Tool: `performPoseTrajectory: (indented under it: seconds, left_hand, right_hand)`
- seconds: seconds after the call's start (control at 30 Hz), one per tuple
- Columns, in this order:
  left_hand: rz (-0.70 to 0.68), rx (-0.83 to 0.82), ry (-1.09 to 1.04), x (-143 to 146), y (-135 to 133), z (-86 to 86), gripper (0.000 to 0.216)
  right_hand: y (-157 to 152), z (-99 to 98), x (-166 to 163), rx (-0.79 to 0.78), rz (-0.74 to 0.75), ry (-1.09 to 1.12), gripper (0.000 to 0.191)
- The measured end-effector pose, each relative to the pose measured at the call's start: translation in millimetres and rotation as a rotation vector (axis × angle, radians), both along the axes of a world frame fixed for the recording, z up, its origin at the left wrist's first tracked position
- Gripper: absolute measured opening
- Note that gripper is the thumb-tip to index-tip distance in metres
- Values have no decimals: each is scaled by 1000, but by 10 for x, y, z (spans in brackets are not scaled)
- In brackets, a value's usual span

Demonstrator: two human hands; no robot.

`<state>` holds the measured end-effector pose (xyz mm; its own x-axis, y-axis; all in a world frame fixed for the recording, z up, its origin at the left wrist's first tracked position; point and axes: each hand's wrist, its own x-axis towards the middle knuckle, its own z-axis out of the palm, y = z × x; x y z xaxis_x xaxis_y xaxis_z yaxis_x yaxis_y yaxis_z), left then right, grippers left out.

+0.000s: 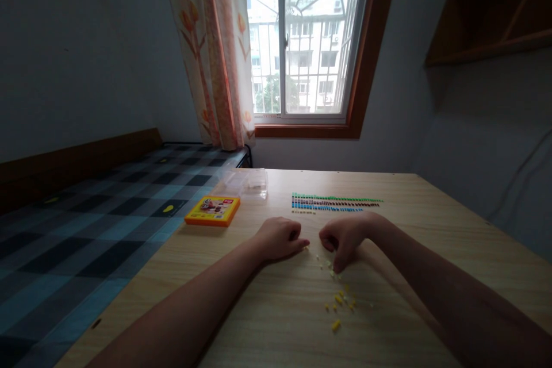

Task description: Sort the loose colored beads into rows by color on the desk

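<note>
- 3 long rows of small pieces lie lined up on the tabletop (267, 328): the green row (336, 197), the brown row (323, 202) and the blue row (310, 206).
- Nearer the hands, a short pale row (304, 213) looks only partly laid.
- Left out of the rows, loose pale pieces (332, 273) and yellow pieces (338, 299) lie scattered.
- The right hand (347, 238) points its fingertips down at the pale pieces; whether it pinches 1, I cannot tell.
- The left hand (282, 238) is curled, thumb beside a pale bit; its grip is unclear.
- The orange box (211, 211) hides any contents; the clear container (254, 181) behind it is too blurred to read.
</note>
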<state>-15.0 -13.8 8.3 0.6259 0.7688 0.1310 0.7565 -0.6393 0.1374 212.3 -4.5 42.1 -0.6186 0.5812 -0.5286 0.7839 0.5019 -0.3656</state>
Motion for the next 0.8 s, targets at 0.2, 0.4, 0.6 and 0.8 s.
performPoseTrajectory:
  seconds: [0.2, 0.4, 0.6, 0.8]
  left_hand:
    - [23, -14, 9, 9, -10, 15, 35]
    - [7, 5, 18, 1, 5, -5, 34]
    - [-4, 25, 15, -8, 22, -40, 33]
    - [-8, 15, 17, -4, 20, -33, 32]
  right_hand:
    - [-54, 9, -32, 74, -4, -60, 48]
    - [-12, -13, -6, 47, 9, -20, 48]
    - [-26, 9, 6, 15, 8, -19, 52]
    - [-80, 33, -17, 39, 2, -57, 54]
